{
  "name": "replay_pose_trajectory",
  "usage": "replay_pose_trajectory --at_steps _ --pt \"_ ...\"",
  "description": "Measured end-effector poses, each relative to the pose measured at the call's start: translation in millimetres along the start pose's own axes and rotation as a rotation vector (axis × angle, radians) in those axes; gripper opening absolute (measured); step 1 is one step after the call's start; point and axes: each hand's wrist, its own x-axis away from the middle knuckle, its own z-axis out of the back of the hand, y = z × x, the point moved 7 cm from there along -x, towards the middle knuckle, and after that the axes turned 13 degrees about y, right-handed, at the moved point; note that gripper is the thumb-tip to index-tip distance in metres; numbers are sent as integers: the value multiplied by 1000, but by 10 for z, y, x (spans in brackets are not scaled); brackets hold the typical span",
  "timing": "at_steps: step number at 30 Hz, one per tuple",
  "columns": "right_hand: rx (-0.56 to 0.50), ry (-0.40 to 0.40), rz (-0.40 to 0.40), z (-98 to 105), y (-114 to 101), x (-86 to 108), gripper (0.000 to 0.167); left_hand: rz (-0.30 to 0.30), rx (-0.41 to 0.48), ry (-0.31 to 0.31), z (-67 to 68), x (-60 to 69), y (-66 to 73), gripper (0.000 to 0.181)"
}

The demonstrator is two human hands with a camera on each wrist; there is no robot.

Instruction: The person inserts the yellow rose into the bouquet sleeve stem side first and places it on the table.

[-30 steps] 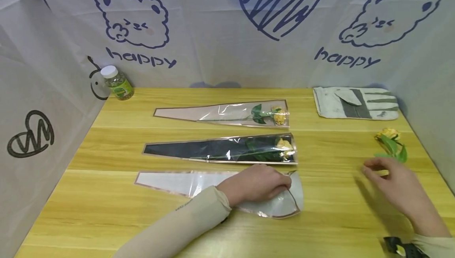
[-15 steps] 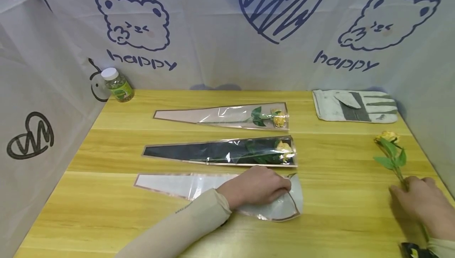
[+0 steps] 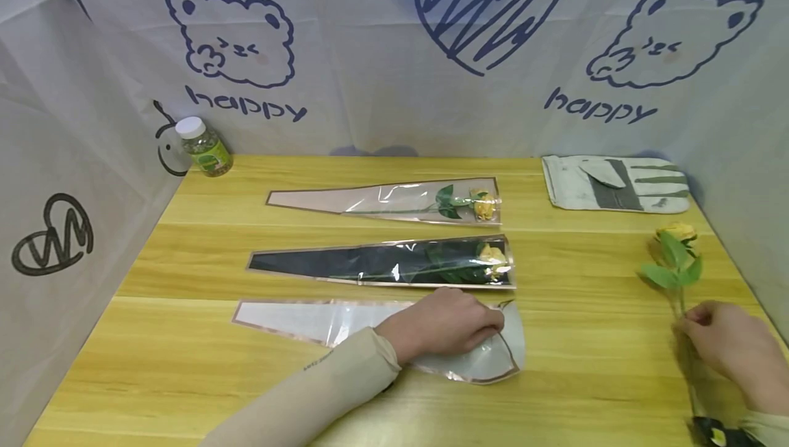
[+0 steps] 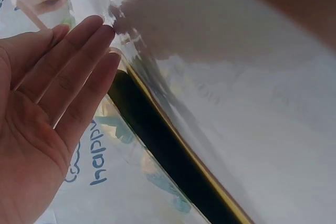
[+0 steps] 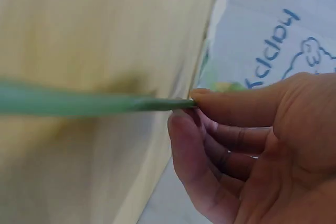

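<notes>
In the head view my left hand (image 3: 440,324) lies over the wide end of a white flower wrapping sleeve (image 3: 277,313), pinching the clear film at its mouth, which bulges up. Seen from the left wrist, the fingers of that hand (image 4: 58,93) are nearly straight with their tips at the film. My right hand (image 3: 733,344) pinches the green stem of a yellow rose (image 3: 676,233) between thumb and fingers. The bloom points away and leaves spread below it. From the right wrist, the stem (image 5: 79,102) runs leftward from the fingertips of my right hand (image 5: 236,140).
Beyond the white sleeve lie a black sleeve (image 3: 308,261) and a pale pink sleeve (image 3: 308,198), each with a yellow rose inside. A work glove (image 3: 573,187) rests at the back right. A jar with a white lid (image 3: 209,152) stands at the back left, by the cloth wall.
My right hand has reached the rose's stem, taken hold of it and shifted the rose slightly; the stem has swung more upright in view. My left hand stays at the sleeve's mouth.
</notes>
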Motion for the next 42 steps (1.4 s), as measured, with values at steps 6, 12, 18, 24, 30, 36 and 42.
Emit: replay_pose_trajectory --at_steps 6,12,18,24,30,36,42 --pt "-288 110 59 120 -220 91 27 -2 -2 1 -4 2 -3 16" --pt "-812 79 162 166 -484 239 22 -1 0 -1 1 0 4 16" --pt "-1363 -43 312 178 -821 422 14 4 1 0 -15 1 -15 17" --pt "-1474 -46 375 175 -1094 579 15 1 7 1 -26 -10 8 17" --pt "-1574 -32 434 241 -1191 647 20 1 0 -7 -45 -21 24 18" --pt "-1677 -62 517 260 -1283 697 19 1 -4 -8 -46 -19 30 18" --pt "-1639 -98 549 175 -1354 733 18 5 -12 -9 -45 -20 31 18"
